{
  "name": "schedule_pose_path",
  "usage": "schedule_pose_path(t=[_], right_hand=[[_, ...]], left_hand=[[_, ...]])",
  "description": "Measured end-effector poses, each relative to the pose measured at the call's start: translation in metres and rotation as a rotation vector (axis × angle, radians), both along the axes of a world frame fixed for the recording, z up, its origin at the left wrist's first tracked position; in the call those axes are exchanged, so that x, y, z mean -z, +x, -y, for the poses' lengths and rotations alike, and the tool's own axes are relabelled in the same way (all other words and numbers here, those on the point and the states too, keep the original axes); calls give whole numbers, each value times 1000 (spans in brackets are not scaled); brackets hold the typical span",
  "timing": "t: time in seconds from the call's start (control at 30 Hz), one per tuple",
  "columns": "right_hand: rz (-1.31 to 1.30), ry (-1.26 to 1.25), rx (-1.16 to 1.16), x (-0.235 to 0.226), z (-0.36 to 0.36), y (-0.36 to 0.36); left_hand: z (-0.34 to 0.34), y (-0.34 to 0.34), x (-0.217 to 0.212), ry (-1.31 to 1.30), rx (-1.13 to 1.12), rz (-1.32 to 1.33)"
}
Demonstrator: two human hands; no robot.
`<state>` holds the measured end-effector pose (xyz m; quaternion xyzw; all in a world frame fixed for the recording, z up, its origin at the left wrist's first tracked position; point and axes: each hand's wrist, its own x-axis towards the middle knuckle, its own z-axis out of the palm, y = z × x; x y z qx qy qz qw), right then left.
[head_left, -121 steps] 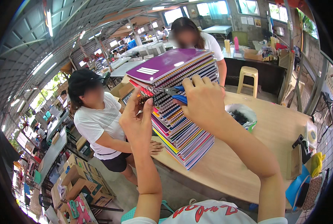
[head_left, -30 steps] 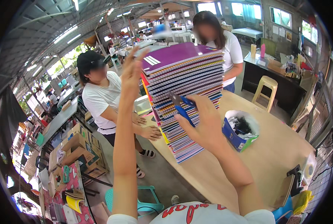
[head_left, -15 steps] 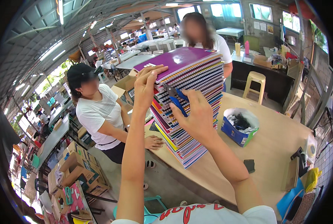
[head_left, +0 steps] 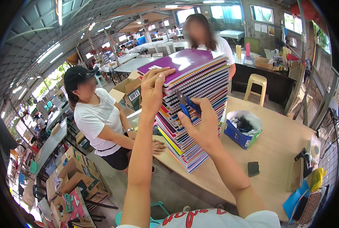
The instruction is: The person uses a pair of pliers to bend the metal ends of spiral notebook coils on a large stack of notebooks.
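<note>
A tall stack of spiral notebooks [head_left: 200,95] stands on the table, coils facing me, with a glossy purple notebook [head_left: 188,62] on top. My left hand [head_left: 153,89] is closed over the near left corner of that top notebook, fingers bent across its cover. In my right hand [head_left: 202,123] are blue-handled cutting pliers [head_left: 184,108]. Their dark metal jaws point up at the coil ends near the upper left of the stack. Whether the jaws touch a wire is too small to tell.
On the light wooden table [head_left: 276,148], a blue box [head_left: 241,133] of scraps stands right of the stack, near a small dark block [head_left: 253,169]. One person [head_left: 101,117] at left rests hands on the table edge; another [head_left: 205,36] stands behind the stack. Cardboard boxes [head_left: 76,174] lie at lower left.
The pliers have shifted slightly down and right along the coil side with my right hand. My left hand stays on the top corner. The person at left has shifted slightly left in view.
</note>
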<state>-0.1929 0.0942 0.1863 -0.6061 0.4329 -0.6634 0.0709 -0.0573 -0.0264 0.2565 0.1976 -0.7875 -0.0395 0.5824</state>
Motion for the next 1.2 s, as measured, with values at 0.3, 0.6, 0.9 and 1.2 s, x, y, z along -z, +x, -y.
schedule_pose_path(t=[0.3,0.6,0.9,1.2], right_hand=[[-182,-186,200,7,6,6],[87,186,-172,-5,-14,4],[-205,-127,220,13,2,10],[370,319,-530,3,-7,-2]], left_hand=[[-4,0,0,24,-18,33],[-1,1,4,5,-20,-23],[1,-3,4,-25,-10,-28],[-1,-3,5,-1,-6,-33]])
